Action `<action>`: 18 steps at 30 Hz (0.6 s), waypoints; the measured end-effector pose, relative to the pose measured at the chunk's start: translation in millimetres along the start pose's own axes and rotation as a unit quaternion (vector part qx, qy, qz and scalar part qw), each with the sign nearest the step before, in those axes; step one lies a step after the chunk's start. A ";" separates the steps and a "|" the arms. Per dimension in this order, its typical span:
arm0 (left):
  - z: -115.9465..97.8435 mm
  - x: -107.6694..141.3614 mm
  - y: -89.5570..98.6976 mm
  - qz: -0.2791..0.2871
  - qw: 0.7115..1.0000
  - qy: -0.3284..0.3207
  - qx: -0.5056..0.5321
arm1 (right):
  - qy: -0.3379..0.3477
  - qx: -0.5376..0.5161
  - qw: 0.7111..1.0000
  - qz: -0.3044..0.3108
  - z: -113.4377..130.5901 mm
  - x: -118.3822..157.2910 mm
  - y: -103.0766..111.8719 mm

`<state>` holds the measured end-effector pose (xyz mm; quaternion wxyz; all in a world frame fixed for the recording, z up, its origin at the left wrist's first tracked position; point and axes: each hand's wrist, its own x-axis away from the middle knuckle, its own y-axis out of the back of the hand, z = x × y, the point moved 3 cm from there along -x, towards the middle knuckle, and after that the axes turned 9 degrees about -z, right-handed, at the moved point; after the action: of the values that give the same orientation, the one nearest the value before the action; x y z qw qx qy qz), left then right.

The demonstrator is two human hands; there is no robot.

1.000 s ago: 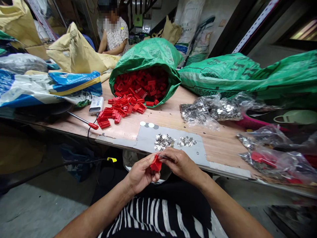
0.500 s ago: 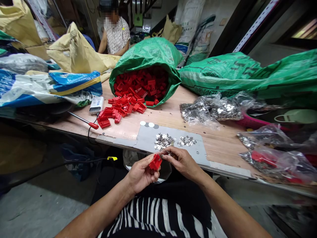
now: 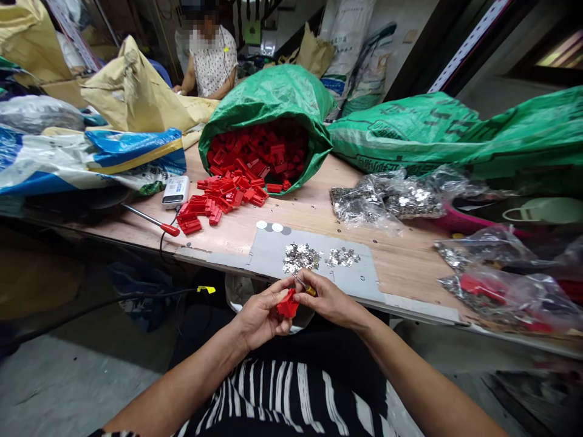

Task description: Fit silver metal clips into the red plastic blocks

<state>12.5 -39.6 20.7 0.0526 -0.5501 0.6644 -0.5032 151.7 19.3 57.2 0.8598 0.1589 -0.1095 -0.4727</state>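
Held just off the near edge of the bench [image 3: 401, 258], the red plastic housing [image 3: 286, 306] is pinched in the left hand [image 3: 260, 312]; the right hand [image 3: 328, 298] grasps a slim yellow-ended tool [image 3: 310, 291] beside it. The housing looks light, stiff and smooth, probably best held by its outer walls

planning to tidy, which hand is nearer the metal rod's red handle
Left: the left hand is to the right of the red handle, lower in view; the right hand is farther right.
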 end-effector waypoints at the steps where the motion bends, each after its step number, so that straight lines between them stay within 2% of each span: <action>1: 0.8 -0.8 -0.3 -0.002 1.000 0.002 -0.001 | -0.001 0.006 1.000 -0.001 -1.2 1.2 -0.4; 4: 0.8 -1.1 -2.6 -0.007 0.999 -0.008 -0.034 | -0.006 0.000 1.000 -0.006 -6.7 5.8 0.9; 7: -3.5 2.4 -4.1 -0.025 0.986 -0.067 -0.150 | -0.019 -0.013 0.999 -0.030 -12.9 11.5 6.4; 9: -9.6 7.5 -4.9 -0.055 0.949 -0.164 -0.265 | -0.031 -0.017 0.998 -0.050 -15.8 15.5 9.8; 11: -15.6 14.4 -7.7 -0.079 0.887 -0.277 -0.361 | -0.039 -0.014 0.997 -0.062 -17.1 19.1 10.9; 13: -18.4 20.5 -11.4 -0.081 0.838 -0.355 -0.407 | -0.040 -0.010 0.997 -0.071 -17.5 21.7 9.7; 15: -18.9 23.5 -13.5 -0.077 0.821 -0.389 -0.412 | -0.043 -0.015 0.995 -0.087 -18.4 22.9 7.5; 18: -18.1 23.5 -12.9 -0.076 0.813 -0.406 -0.411 | -0.045 -0.033 0.992 -0.111 -20.6 23.4 3.4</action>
<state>0.8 -45.5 50.2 0.0484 -0.7234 0.6837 0.0832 173.8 4.6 40.3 0.8011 0.1205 -0.1146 -0.5750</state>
